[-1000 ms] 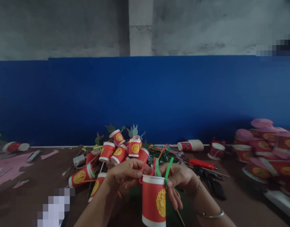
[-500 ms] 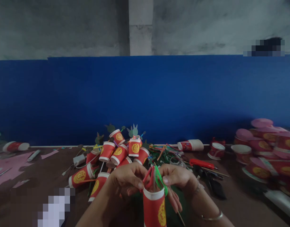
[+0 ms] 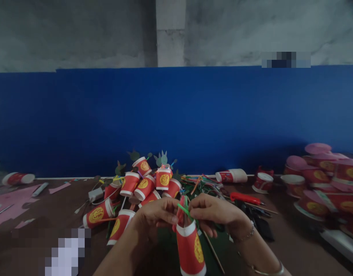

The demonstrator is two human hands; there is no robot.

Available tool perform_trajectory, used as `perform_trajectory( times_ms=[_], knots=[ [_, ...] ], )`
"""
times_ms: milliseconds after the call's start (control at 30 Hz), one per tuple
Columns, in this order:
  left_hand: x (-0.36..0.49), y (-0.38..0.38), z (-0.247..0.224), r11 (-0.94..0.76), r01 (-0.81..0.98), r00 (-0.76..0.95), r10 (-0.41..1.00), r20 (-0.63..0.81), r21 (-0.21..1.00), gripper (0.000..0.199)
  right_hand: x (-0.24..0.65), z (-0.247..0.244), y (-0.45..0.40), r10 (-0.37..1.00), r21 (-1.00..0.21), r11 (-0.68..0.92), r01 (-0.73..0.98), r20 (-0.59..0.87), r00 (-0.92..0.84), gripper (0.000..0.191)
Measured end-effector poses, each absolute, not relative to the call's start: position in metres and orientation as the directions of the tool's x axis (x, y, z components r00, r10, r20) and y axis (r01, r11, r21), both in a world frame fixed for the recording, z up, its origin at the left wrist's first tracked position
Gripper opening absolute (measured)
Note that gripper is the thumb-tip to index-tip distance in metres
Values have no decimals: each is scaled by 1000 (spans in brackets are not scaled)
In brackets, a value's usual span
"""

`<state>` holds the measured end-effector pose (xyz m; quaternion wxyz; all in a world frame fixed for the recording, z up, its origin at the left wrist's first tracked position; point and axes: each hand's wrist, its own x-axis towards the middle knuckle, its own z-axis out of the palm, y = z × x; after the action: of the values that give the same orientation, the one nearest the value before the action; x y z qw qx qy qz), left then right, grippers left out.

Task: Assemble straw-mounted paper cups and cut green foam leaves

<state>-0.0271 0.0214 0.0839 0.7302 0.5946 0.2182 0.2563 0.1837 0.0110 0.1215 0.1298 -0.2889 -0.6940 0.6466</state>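
A red paper cup (image 3: 190, 245) with a yellow emblem and white rim hangs between my hands at the bottom centre, slightly tilted. Pink and green strips rise from its mouth. My left hand (image 3: 162, 212) pinches the pink strip (image 3: 182, 211) at the rim's left side. On the right, my right hand (image 3: 212, 212) has its thumb and index finger closed on the green strip (image 3: 184, 209), which crosses over the pink one. A thin stick (image 3: 213, 251) slants down below my right hand.
Decorated red cups (image 3: 144, 187) are piled behind my left hand. A red-handled tool (image 3: 244, 198) and black scissors-like items lie to the right. More cups with pink paper (image 3: 317, 172) stand far right. Pink sheets (image 3: 12, 203) lie at the left, before a blue panel (image 3: 176, 119).
The green strip has swung left across the pink one with my right hand. The cup has tilted, its base now toward the right. The thin stick shows more fully.
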Motion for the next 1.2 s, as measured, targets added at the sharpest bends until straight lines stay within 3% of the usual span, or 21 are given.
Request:
perform_trajectory(
  times_ms=[167,433,633,800,1000,1200],
  knots=[
    [-23,18,95,188,-54,827,558,-61,981,27,185,126,8,655,-937,153,314,-142,-742,29],
    [-11,15,109,2,-2,540,842,0,1000,20,185,128,12,785,-891,229,392,-69,-616,37],
    [-3,17,105,-104,-99,359,924,132,990,25,179,128,12,850,-875,215,433,-50,-525,35],
    [0,21,97,-178,-139,280,937,211,974,19,180,123,15,869,-868,216,447,-38,-493,39],
    [6,18,98,-152,-231,226,952,205,961,16,181,123,15,879,-887,183,424,-46,-475,40],
    [5,13,106,-184,-108,258,944,207,977,19,181,129,11,851,-853,272,445,-3,-526,43]
  ],
)
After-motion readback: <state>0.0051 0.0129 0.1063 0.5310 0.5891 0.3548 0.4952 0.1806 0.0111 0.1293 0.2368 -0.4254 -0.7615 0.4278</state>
